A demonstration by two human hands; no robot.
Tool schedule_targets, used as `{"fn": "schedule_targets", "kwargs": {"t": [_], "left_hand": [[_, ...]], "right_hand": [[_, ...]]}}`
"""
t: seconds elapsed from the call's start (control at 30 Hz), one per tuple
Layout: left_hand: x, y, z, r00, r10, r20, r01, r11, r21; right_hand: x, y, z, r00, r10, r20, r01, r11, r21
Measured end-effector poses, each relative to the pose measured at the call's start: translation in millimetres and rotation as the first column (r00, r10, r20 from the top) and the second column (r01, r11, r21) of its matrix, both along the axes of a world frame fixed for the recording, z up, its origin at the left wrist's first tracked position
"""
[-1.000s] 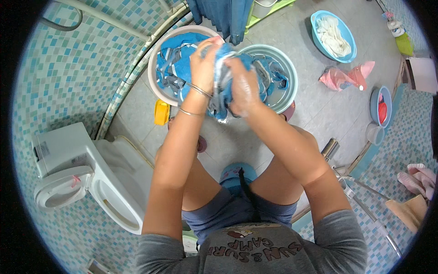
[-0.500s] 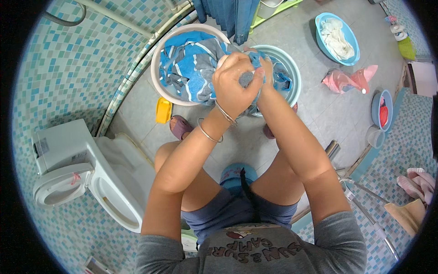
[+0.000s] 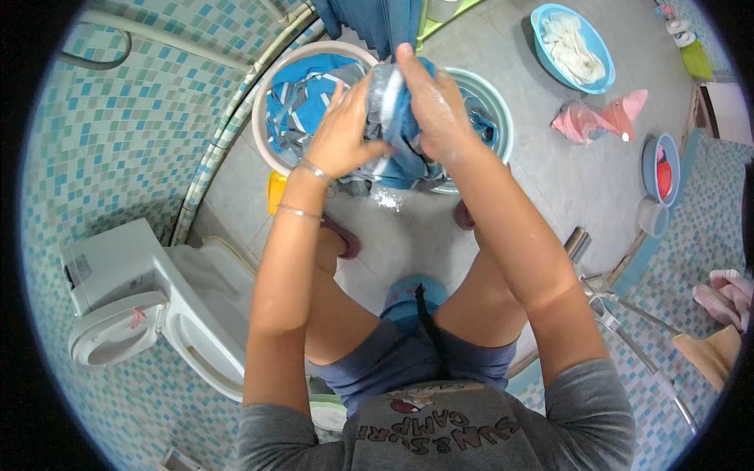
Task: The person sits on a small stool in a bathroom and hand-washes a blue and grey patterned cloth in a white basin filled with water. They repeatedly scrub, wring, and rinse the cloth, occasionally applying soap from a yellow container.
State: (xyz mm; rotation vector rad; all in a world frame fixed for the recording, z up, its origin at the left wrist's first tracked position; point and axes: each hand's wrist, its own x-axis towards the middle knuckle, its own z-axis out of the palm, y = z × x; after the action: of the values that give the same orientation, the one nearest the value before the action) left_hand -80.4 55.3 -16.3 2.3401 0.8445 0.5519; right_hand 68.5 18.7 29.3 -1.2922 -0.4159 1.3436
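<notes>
A wet blue and grey cloth with white stripes (image 3: 397, 118) is bunched between my hands, above two basins standing side by side. My right hand (image 3: 440, 110) grips its right side, thumb pointing up; some of its fingers are hidden by the cloth. At the left edge of the bundle is my left hand (image 3: 345, 129), fingers apart and thumb stretched toward the fabric. More of the cloth fills the pale pink basin (image 3: 261, 129) on the left. The light blue basin (image 3: 506, 129) on the right holds water and dark blue fabric. White suds (image 3: 387, 198) show below the bundle.
A blue basin of white laundry (image 3: 607, 78) and a pink plastic bag (image 3: 577, 125) lie to the right. Farther right stands a small basin with a red item (image 3: 664, 180). A yellow scoop (image 3: 275, 191) is by the pink basin; a toilet (image 3: 196, 345) is at left.
My hands, formerly clasped together on the cloth, have parted. The left has moved left and opened its fingers; the right has turned thumb-up. The bundle now stands higher between them.
</notes>
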Motion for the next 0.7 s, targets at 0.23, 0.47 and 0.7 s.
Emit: {"fn": "schedule_targets", "kwargs": {"t": [0.23,0.47,0.7], "left_hand": [[-22.3,32.3,-1.4,0.844,0.44,0.306,-0.376,0.893,-0.245],[-27.0,31.1,7.9,0.655,0.679,0.332,-0.244,0.607,-0.757],[-42.4,34.9,-2.2,0.795,0.447,0.41,-0.329,0.886,-0.328]], "right_hand": [[22.3,-11.1,-27.5,0.439,0.108,0.892,-0.269,0.963,0.016],[-16.4,-31.6,-56.0,0.515,0.857,0.017,-0.661,0.41,-0.629],[-37.0,-11.3,-91.6,0.899,-0.035,-0.437,-0.091,0.96,-0.265]]}}
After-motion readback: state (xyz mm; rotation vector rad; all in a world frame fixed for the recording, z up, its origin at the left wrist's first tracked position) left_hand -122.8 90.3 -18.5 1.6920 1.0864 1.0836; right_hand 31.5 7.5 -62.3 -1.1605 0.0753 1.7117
